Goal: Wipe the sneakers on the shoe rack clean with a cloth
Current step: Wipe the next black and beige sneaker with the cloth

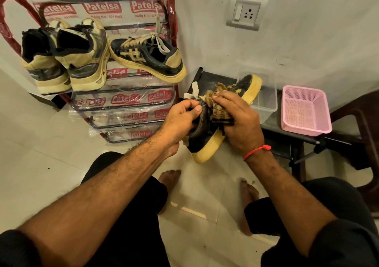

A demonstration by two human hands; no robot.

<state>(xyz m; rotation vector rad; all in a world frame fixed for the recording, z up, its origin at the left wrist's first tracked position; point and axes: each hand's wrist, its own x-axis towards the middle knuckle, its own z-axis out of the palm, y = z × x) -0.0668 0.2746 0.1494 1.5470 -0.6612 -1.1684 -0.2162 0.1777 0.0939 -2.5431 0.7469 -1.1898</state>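
Observation:
A black sneaker with a yellowed sole (207,143) is held in the air in front of me, toe pointing away to the right. My left hand (180,121) grips its collar near the white laces. My right hand (238,121) presses a brown checked cloth (220,113) against the sneaker's side. On the top shelf of the shoe rack (123,100) rest three more shoes: the matching black sneaker (151,57) and a pair of beige and grey sneakers (67,57) with their heels toward me.
The rack's lower shelves are wrapped in printed plastic. A clear plastic tub (264,100) and a pink perforated basket (303,109) sit on a low dark table (287,135) at the right. A wall socket (245,12) is above. My bare feet (170,182) rest on the tiled floor.

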